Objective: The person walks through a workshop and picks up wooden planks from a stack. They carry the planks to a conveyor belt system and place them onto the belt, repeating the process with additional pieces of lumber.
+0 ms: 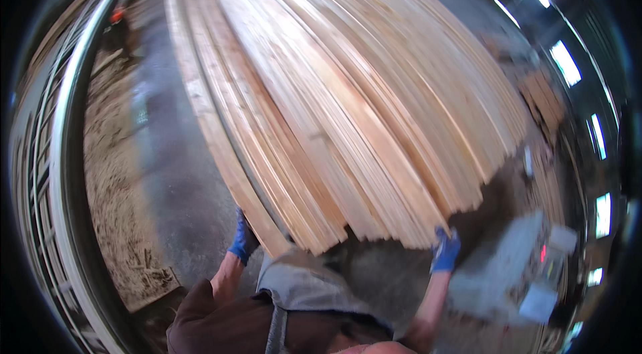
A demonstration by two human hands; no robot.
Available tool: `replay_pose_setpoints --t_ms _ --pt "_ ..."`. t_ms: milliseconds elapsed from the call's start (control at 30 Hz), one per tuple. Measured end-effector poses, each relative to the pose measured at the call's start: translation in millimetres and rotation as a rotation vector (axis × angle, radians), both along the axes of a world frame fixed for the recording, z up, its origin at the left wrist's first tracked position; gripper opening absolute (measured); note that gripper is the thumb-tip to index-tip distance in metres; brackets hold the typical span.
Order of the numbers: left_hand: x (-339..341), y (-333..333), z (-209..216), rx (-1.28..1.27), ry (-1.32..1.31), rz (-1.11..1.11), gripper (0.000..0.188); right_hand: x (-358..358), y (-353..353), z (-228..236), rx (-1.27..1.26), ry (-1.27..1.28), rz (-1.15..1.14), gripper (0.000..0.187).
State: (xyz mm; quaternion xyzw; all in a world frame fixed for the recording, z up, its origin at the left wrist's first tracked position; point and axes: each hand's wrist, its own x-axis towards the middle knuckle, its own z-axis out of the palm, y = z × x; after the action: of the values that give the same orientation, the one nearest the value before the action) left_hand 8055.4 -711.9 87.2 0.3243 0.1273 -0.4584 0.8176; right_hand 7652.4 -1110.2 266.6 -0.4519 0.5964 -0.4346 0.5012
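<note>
Long pale wooden boards lie side by side in a wide stack point(374, 120), running away from me, their near ends uneven. At the left edge, one board point(231, 177) sits slightly apart from the others, with a dark gap between. My left hand point(243, 241), in a blue and dark glove, is closed on the outer side of that board near its end. Over at the right, my gloved right hand point(445, 251) is closed at the near end of another board point(418, 200). Its fingertips are somewhat blurred, and the undersides of the boards are hidden.
A long metal rail point(63, 146) runs along the left, beside a strip of sawdust point(117, 180) on the floor. Grey concrete point(190, 200) lies between it and the stack. At the lower right are a pale sheet point(491, 270) and a white box point(538, 303); cardboard point(543, 103) lies beyond.
</note>
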Motion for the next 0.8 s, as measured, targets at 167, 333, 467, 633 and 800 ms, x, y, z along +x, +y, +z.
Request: replay_pose_setpoints --t_ms 167,333,467,633,800 --pt "-12 14 12 0.024 0.019 -0.058 0.095 28 -1 162 -0.341 0.148 0.094 0.028" --pt "-20 22 13 0.087 0.112 0.030 0.099 59 -45 317 -0.343 -0.091 0.042 0.040" --pt "-48 45 -5 0.061 0.160 0.055 0.095 10 -83 309 -0.827 0.448 0.384 0.049" --pt "-54 34 6 0.135 0.154 0.093 0.089 68 -46 220 0.134 -0.116 0.095 0.036" --pt "-53 32 34 0.145 0.066 0.052 0.091 74 -22 122 0.105 -0.111 0.090 0.026"
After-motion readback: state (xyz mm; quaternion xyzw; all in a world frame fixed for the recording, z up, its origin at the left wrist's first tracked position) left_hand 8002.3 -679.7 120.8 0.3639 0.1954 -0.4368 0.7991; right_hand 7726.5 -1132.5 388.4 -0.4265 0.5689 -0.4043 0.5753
